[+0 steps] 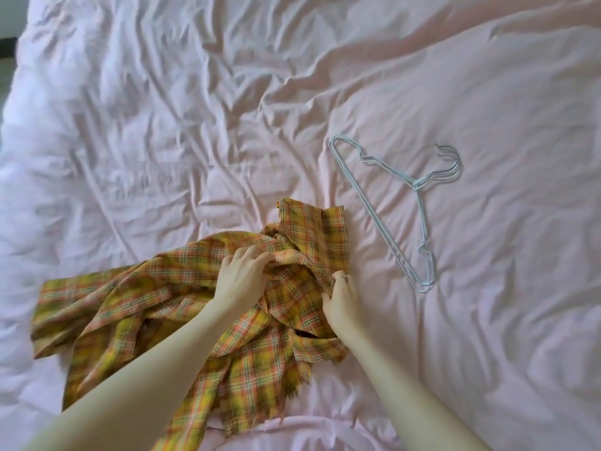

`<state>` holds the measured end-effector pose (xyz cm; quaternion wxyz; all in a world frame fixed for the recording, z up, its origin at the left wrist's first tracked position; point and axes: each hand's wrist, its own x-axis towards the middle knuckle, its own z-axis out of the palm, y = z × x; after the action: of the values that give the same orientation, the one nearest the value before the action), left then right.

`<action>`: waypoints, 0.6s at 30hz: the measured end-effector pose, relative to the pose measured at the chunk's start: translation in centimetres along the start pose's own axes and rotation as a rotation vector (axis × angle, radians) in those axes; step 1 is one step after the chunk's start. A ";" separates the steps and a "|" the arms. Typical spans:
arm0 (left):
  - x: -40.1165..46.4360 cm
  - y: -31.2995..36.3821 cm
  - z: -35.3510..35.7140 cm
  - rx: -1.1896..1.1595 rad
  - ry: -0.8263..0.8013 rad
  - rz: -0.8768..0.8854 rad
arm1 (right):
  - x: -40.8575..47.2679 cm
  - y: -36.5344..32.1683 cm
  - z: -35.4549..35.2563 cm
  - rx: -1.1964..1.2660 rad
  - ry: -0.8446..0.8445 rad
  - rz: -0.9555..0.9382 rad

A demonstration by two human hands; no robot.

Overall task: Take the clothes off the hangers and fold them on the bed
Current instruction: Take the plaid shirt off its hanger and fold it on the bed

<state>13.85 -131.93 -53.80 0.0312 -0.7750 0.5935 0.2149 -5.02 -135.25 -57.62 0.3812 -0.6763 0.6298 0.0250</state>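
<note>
A yellow and orange plaid shirt (pixel 169 301) lies crumpled on the pale pink bed (pixel 195 125), spread from the left to the middle near the front. My left hand (pixel 242 278) rests on the bunched cloth near the collar, fingers curled into a fold. My right hand (pixel 341 297), with a ring on one finger, pinches the shirt's right side. A small stack of light blue wire hangers (pixel 395 203) lies bare on the sheet to the right of the shirt, hooks pointing to the far right.
The wrinkled pink sheet covers the whole view. A dark strip of floor or wall (pixel 6 43) shows past the bed's far left edge.
</note>
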 end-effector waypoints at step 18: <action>-7.3 -3.0 -13.4 0.151 0.300 -0.151 | -6.2 -12.8 -11.4 0.065 0.226 -0.308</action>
<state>19.16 -128.44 -39.59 0.0165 -0.8362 0.5460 0.0489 -0.22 -137.40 -40.18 0.3291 -0.7503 0.5583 -0.1303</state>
